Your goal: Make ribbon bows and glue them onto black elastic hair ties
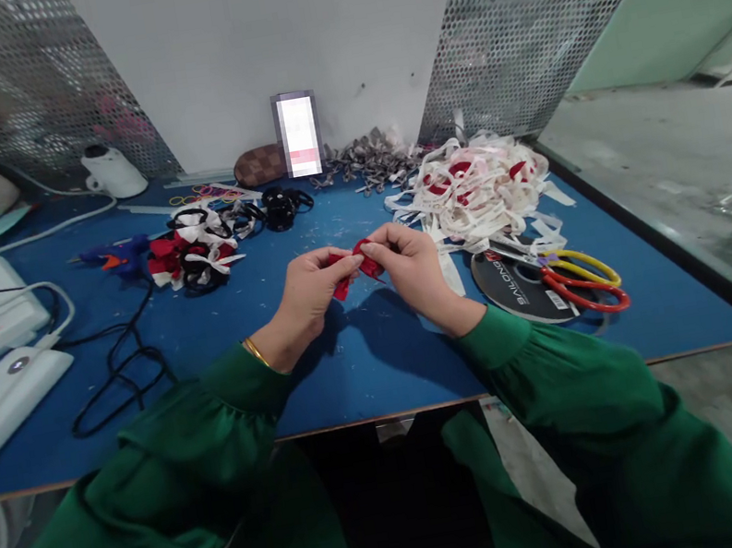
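Between my two hands, just above the middle of the blue table (355,379), is a red ribbon (342,291), partly hidden by the fingers. My left hand (314,294) pinches its left part between thumb and fingers. The right part is pinched by my right hand (413,268), and a small end sticks out below the fingertips. Both hands meet closely at the fingertips. To the right of my right hand lies a tangled heap of white ribbon strips (475,195) with some red pieces in it.
Scissors (584,279) with red and yellow handles lie on a black spool (512,287). Bows and hair ties (197,246), a blue glue gun (117,255) and its black cord are on the left. White power strips (8,399) sit far left. A phone (300,133) and metal clips (375,158) are at the back.
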Tool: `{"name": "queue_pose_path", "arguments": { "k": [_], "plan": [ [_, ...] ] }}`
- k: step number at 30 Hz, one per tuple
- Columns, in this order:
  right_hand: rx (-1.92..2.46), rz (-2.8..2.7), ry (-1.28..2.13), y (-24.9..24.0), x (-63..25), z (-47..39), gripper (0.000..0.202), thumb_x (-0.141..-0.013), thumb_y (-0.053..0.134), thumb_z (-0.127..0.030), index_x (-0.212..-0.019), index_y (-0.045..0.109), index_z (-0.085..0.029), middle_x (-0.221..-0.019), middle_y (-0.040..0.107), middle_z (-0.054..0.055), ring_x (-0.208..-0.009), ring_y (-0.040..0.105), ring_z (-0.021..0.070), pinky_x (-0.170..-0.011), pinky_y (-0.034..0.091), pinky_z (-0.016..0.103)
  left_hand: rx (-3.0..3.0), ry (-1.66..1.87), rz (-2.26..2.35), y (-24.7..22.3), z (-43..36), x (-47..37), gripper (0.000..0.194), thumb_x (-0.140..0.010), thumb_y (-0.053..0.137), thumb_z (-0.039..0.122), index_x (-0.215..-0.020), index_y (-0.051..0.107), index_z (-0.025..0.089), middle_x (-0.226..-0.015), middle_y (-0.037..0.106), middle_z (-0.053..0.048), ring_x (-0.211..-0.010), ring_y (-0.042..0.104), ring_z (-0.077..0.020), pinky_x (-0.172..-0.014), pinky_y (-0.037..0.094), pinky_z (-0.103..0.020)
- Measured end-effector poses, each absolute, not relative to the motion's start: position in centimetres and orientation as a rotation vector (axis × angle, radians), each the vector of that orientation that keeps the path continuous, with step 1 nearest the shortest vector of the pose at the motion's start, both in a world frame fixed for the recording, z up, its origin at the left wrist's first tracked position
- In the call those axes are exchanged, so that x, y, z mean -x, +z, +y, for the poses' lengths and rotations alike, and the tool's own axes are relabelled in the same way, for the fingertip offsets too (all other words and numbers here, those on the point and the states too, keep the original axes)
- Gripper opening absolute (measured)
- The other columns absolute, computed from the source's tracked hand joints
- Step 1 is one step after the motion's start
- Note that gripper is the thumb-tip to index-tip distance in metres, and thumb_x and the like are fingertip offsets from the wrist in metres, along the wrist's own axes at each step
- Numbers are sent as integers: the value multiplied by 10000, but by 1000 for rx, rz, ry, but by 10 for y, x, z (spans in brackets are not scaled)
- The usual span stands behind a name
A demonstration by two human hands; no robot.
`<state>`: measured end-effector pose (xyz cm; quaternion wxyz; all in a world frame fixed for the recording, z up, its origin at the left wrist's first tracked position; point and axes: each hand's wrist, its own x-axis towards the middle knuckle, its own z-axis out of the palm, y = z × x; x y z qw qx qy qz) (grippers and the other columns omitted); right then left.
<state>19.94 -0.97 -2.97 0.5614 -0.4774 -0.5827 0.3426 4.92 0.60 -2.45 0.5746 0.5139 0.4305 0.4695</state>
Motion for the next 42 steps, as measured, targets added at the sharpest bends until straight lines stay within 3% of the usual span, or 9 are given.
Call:
{"name": "queue_pose_path", "arguments": {
  "k": [8, 12, 17, 24, 31, 34, 42],
  "plan": [
    [1058, -1315, 983, -30, -210, 1, 397, -874, 593, -573, -786, 662, -192, -714, 642, 10, -646, 581, 128, -650, 461, 284, -1157, 1140, 1034, -26, 10, -47, 221, -620, 840, 316, -688, 730, 136, -591, 625, -7, -536, 502, -89, -524, 383, -231],
    [1065, -1401, 980, -31, -210, 1, 269, -809, 703, -453, -823, 682, -186, -708, 643, -2, -659, 553, 127, -635, 427, 278, -1214, 1104, 1075, -24, 7, -48, 209, -633, 822, 319, -657, 715, 141, -552, 605, 3, -477, 462, -81, -476, 357, -238],
    [1099, -1421, 934, -33, -210, 1, 171, -785, 705, -327, -711, 646, -184, -620, 573, -31, -603, 470, 108, -592, 365, 273, -1214, 1077, 1085, -24, 5, -48, 217, -628, 832, 322, -670, 714, 145, -547, 603, 6, -466, 462, -86, -460, 349, -240],
    [1081, -1331, 912, -34, -214, 5, 170, -804, 672, -326, -711, 616, -195, -634, 556, -25, -621, 475, 113, -613, 395, 281, -1046, 1110, 980, -29, 10, -48, 440, -719, 775, 585, -679, 708, 152, -682, 678, -45, -576, 550, -111, -573, 449, -255],
    [1114, -1357, 839, -31, -215, 4, 167, -814, 684, -354, -815, 671, -188, -699, 619, -7, -648, 520, 127, -636, 420, 293, -1131, 1137, 1036, -28, 9, -47, 230, -622, 857, 301, -775, 768, 154, -715, 699, -24, -624, 561, -110, -632, 458, -260],
    [1150, -1469, 821, -29, -214, 2, 204, -765, 742, -346, -891, 721, -188, -733, 647, -4, -665, 529, 131, -637, 413, 288, -1227, 1122, 1044, -28, 8, -48, 189, -645, 836, 288, -755, 771, 148, -682, 689, -18, -607, 544, -103, -611, 439, -254],
    [1179, -1502, 814, -28, -211, 0, 126, -789, 685, -287, -718, 681, -183, -615, 599, -20, -586, 480, 116, -565, 356, 273, -1283, 1125, 1053, -29, 6, -50, 262, -606, 861, 283, -772, 710, 149, -670, 696, -18, -613, 608, -129, -615, 486, -270]
  ]
}}
